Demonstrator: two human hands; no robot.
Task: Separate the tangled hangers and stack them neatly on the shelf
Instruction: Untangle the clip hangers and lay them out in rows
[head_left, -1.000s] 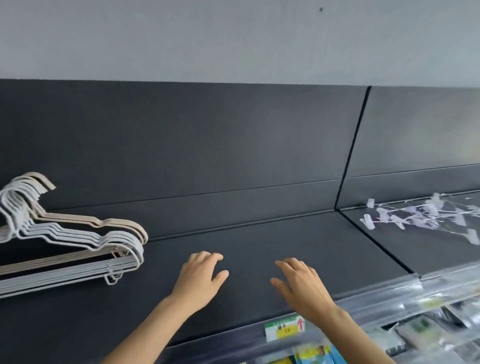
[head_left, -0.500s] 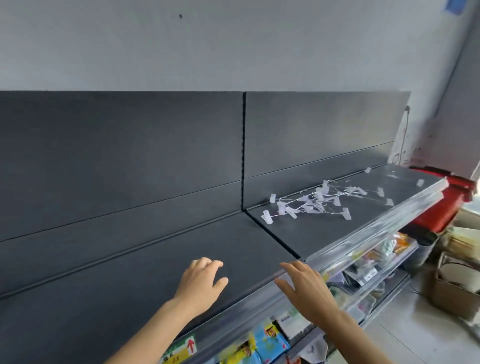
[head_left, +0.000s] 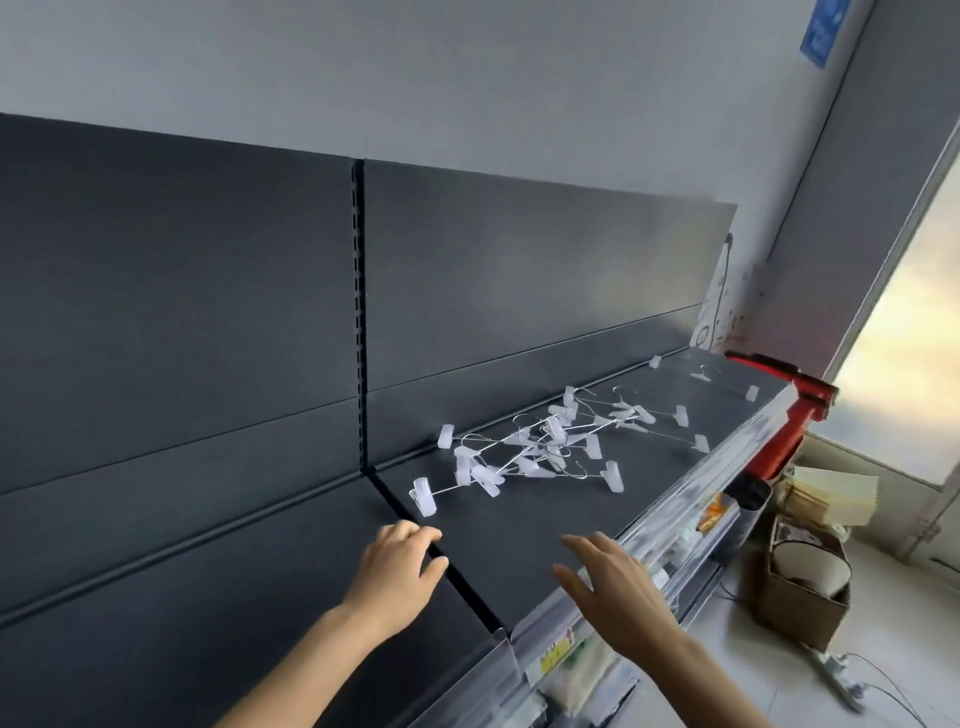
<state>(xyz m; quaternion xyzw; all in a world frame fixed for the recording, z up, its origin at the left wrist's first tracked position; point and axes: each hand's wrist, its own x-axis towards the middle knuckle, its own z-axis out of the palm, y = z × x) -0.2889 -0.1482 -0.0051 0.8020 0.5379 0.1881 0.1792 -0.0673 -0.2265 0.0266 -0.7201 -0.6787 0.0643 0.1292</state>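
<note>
Head view, shelf (head_left: 519, 551) seen from its front edge. Over the last second the view has swung to the right. The neat stack of hangers at the left end of the shelf has passed out of frame, and the tangled clip hangers (head_left: 540, 447), formerly at the far right margin, now lie near the middle of the picture. They rest on the right-hand shelf section, towards its back edge and closer to the seam (head_left: 460, 577) than to the far right end. The wire hooks and pale clips are interlocked in one loose heap. A few stray hangers (head_left: 701, 375) lie apart near the far right corner.

The left hand (head_left: 400, 566) hovers over the seam with fingers loosely bent and holding nothing. The right hand (head_left: 618, 592) is spread, fingers straight and apart, above the front edge beside the price rail (head_left: 675, 525), also holding nothing. Both have kept the same posture while travelling right with the body. Whether either touches the shelf cannot be told. The heap lies just beyond the fingertips, not yet touched.

Interpretation: the person appears to have turned from the finished stack towards the remaining tangle. A reach forward to lift out one hanger is the likely next step. The hooked wires may drag neighbouring hangers along.

Off the shelf, right: a red container (head_left: 789, 415) and a cardboard box (head_left: 800, 603) on the floor.
</note>
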